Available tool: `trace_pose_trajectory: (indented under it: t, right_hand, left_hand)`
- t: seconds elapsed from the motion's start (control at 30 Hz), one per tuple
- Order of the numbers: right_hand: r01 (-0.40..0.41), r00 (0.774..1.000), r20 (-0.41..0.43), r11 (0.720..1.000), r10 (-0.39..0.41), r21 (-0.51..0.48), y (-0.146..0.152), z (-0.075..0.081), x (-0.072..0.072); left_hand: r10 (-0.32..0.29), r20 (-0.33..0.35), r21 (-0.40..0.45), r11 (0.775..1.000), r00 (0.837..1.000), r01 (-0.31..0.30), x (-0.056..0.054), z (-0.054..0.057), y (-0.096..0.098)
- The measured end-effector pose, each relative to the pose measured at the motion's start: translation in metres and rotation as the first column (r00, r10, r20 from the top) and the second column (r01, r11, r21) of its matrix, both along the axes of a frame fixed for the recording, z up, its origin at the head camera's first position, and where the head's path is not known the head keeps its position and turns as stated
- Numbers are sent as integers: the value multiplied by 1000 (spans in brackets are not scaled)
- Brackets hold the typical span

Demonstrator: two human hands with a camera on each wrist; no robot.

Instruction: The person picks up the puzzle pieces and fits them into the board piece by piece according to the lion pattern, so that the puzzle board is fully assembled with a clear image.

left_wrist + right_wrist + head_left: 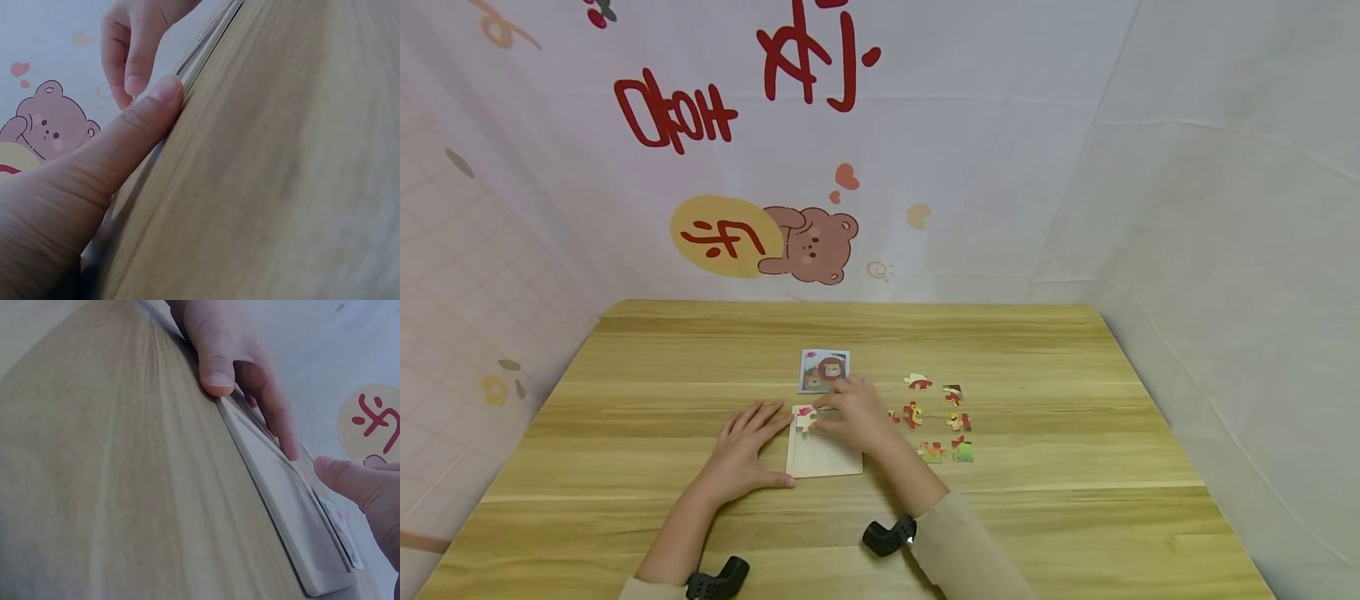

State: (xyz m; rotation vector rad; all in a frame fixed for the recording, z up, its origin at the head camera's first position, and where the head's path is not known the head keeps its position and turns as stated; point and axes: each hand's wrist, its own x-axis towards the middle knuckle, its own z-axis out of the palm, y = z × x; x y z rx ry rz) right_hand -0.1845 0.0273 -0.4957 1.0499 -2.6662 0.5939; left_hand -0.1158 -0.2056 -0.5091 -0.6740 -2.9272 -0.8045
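Note:
A shallow pale wooden puzzle tray [826,454] lies on the table. My left hand [743,454] rests at its left side, fingers spread, the thumb touching the lower left corner. At the tray's upper left is a white jigsaw piece [805,414] with a pink figure. My right hand [859,417] is over the tray's upper part, its thumb and fingers pinching a thin jigsaw piece [306,450], seen edge-on in the right wrist view; its picture is mostly hidden. In the left wrist view the left thumb [140,119] lies along the tray's edge.
Behind the tray lies a lion picture card [817,372]. Several loose jigsaw pieces [932,452] are spread on the table [1037,517] to the right, some partly behind the right forearm. A printed cloth [970,167] hangs behind the table.

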Motion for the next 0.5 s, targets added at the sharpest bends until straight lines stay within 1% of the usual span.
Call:
trace_pose_trajectory:
  t: [0.2,0.5]
  right_hand:
    - [38,999,8,998,-38,48,-4,-4,0]
    - [54,998,37,997,-56,59,-7,-9,-1]
  left_hand:
    - [4,8,-9,1000,1000,-4,0,0,1]
    - [2,14,-7,1000,1000,-2,0,1,1]
